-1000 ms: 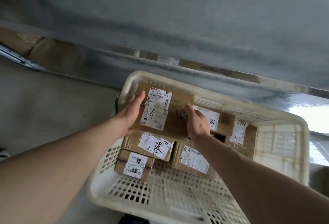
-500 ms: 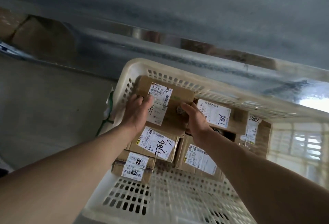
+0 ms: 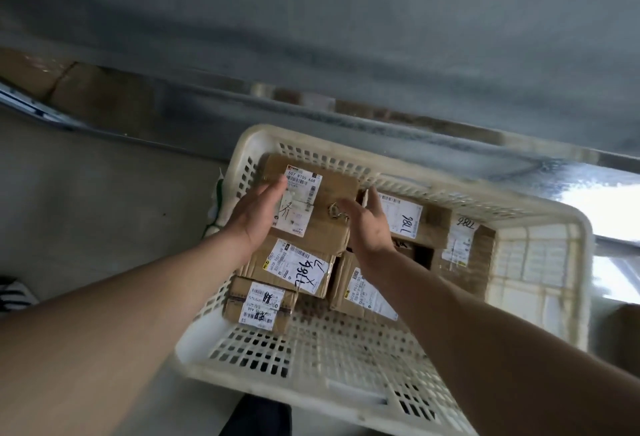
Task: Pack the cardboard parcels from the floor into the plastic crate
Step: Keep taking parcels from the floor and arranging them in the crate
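Observation:
A cream plastic crate (image 3: 540, 290) with perforated walls stands on the floor and holds several brown cardboard parcels with white labels. The topmost parcel (image 3: 332, 190) lies in the crate's far left corner on a labelled parcel (image 3: 294, 267). My left hand (image 3: 256, 214) hovers at that parcel's left edge with straight fingers. My right hand (image 3: 367, 224) hovers at its right edge, fingers relaxed and spread. Neither hand grips it. More parcels (image 3: 412, 219) lie to the right and near the front (image 3: 259, 304).
A grey metal wall and rail (image 3: 346, 113) run behind the crate. Bare concrete floor (image 3: 104, 214) lies to the left. A striped shoe (image 3: 14, 292) shows at the left edge. The crate's near half shows bare mesh bottom (image 3: 329, 345).
Both hands held the top parcel and set it down in the crate's far left corner. Now they have let go and drawn back slightly from its edges.

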Demonstrator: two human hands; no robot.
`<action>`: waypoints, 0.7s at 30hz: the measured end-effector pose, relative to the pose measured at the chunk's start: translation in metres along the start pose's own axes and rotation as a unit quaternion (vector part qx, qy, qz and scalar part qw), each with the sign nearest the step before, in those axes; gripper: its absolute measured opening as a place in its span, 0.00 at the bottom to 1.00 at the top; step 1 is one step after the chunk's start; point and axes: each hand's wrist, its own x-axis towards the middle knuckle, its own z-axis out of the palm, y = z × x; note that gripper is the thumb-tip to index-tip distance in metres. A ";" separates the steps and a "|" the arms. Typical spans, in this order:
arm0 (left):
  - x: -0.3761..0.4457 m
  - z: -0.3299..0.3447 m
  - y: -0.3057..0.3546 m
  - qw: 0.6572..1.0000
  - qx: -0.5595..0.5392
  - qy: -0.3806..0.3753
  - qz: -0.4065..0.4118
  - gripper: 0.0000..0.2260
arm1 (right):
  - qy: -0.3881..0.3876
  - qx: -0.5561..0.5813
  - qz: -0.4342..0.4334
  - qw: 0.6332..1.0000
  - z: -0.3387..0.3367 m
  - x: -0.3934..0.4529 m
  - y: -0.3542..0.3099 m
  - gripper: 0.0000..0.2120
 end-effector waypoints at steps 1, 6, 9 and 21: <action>-0.013 0.001 0.009 1.000 -0.006 0.000 -0.006 0.21 | -0.003 -0.002 -0.002 1.000 -0.003 -0.013 -0.006 0.36; -0.082 0.015 0.063 0.999 -0.024 -0.004 -0.022 0.34 | 0.002 0.034 -0.026 0.999 -0.032 -0.087 -0.040 0.37; -0.130 0.027 0.099 1.000 -0.016 -0.012 -0.017 0.30 | 0.008 0.054 -0.027 0.998 -0.061 -0.132 -0.062 0.41; -0.323 0.100 0.250 0.998 -0.027 -0.027 0.058 0.30 | 0.075 0.091 -0.102 0.988 -0.217 -0.321 -0.154 0.44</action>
